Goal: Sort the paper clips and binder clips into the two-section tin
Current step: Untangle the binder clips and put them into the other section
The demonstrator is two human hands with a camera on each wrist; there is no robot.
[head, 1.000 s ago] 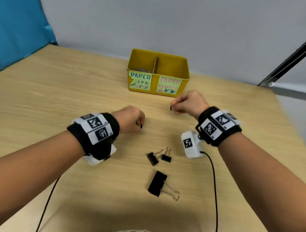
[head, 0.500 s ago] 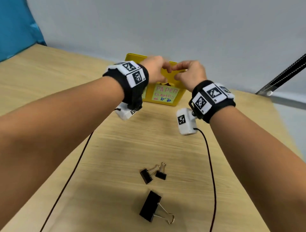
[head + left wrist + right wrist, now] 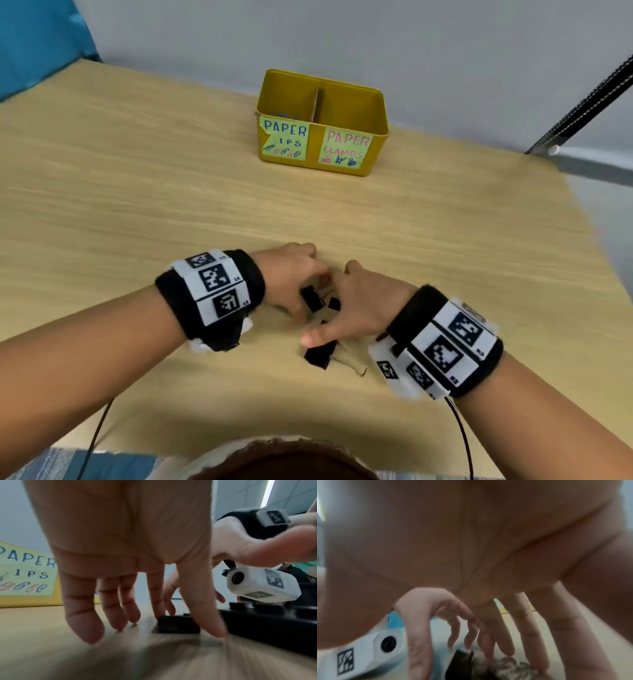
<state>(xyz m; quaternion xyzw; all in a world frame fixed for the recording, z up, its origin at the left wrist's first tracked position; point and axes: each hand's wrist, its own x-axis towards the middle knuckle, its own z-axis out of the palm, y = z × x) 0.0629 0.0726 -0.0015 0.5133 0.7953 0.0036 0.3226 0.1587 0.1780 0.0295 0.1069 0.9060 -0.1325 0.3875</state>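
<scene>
The yellow two-section tin (image 3: 376, 113) stands at the back of the table with "PAPER CLIPS" and "PAPER CLAMPS" labels; something bluish lies in its left section. Both hands are low over the black binder clips near me. My left hand (image 3: 301, 291) has its thumb and index finger against the two ends of a small binder clip (image 3: 312, 299) (image 3: 175, 626), which lies on the table. My right hand (image 3: 342, 308) is spread, fingers reaching down at a second small binder clip (image 3: 334, 304). Its thumb sticks out over the large binder clip (image 3: 320, 354).
The wooden table (image 3: 137, 205) stretches wide between the hands and the tin. Its right edge (image 3: 582, 222) runs close past the tin. Black cables (image 3: 462, 438) trail from both wrist cameras toward me. A blue cloth (image 3: 34, 41) hangs at the back left.
Both hands have come back from above the tin and dropped onto the binder clips near me. The left hand now pinches a small clip; the right hand has opened.
</scene>
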